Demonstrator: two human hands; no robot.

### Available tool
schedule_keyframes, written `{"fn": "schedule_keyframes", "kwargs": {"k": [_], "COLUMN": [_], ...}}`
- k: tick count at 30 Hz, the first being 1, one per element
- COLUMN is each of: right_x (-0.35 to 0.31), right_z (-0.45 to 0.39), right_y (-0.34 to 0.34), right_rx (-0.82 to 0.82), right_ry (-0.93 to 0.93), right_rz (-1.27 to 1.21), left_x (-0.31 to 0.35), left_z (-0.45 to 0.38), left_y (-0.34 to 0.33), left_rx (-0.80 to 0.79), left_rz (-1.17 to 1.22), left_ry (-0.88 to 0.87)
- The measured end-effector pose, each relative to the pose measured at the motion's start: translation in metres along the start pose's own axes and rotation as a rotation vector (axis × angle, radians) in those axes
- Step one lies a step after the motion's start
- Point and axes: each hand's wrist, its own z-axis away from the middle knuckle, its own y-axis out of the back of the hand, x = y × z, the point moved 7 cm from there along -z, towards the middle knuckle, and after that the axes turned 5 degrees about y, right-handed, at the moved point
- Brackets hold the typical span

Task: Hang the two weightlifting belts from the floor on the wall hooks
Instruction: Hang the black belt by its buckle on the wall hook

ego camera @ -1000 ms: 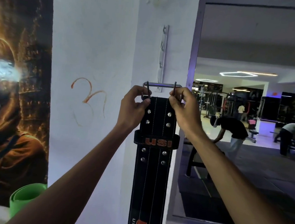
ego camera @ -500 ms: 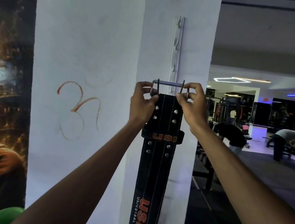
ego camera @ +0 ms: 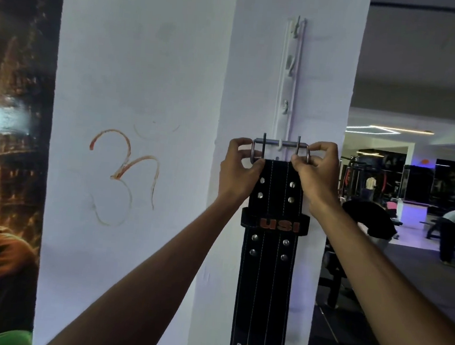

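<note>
While both arms reach up at the white pillar, the left hand (ego camera: 239, 168) is pinched tight on the left end of the belt buckle (ego camera: 280, 149), thumb and fingers closed around the metal frame, and the right hand (ego camera: 314, 171) is doing the same thing on the right end, so each one is clamped on that buckle. Its top bar sits level across the lowest hook (ego camera: 279, 146) of the white hook rail (ego camera: 289, 78), with the little white hook tip poking out right over the middle of the bar, and the 2 prongs stick straight up on either side of it. Can't honestly tell if the hook is carrying the weight or the hands are. From the buckle the black weightlifting belt (ego camera: 265, 272) hangs straight down flat against the pillar and runs off the bottom of the frame; it's got silver rivets in pairs, white stitching lines, and a loop with orange USI lettering. 3 more hooks sit higher on the rail with nothing on them. Left of the pillar there's an orange scribble (ego camera: 123, 174) on the wall and a dark poster (ego camera: 8, 153) at the edge. Off to the right it's a dim gym floor with people bent over near benches.
</note>
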Motion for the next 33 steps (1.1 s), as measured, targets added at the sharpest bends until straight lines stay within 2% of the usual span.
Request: {"fn": "schedule_keyframes", "kwargs": {"k": [6,11,16,19,23,26,29,33], "right_x": [0.009,0.002,-0.011,-0.019,-0.004,0.030,0.063,0.086], "right_z": [0.006,0.015,0.056,0.103,0.198,0.287,0.382,0.508], "right_y": [0.002,0.007,0.023,0.029,0.028,0.026,0.021,0.017], "right_rx": [0.036,0.090,0.166,0.142,-0.040,-0.229,-0.434,-0.650], "right_ry": [-0.005,0.060,0.293,0.470,0.545,0.457,0.304,0.096], "right_rz": [0.017,0.142,0.289,0.401,0.473,0.523,0.559,0.595], "left_x": [-0.015,-0.015,-0.016,-0.019,-0.045,-0.087,-0.135,-0.183], "left_z": [0.004,0.006,0.033,0.070,0.146,0.214,0.292,0.410], "left_y": [-0.004,-0.002,0.010,0.029,0.063,0.093,0.132,0.206], "left_rx": [0.070,0.090,0.058,0.051,0.054,-0.007,-0.070,-0.132], "left_rz": [0.072,0.045,-0.041,-0.147,-0.332,-0.587,-0.760,-0.870], "left_ry": [0.157,0.189,0.112,0.032,-0.038,-0.017,0.129,0.362]}}
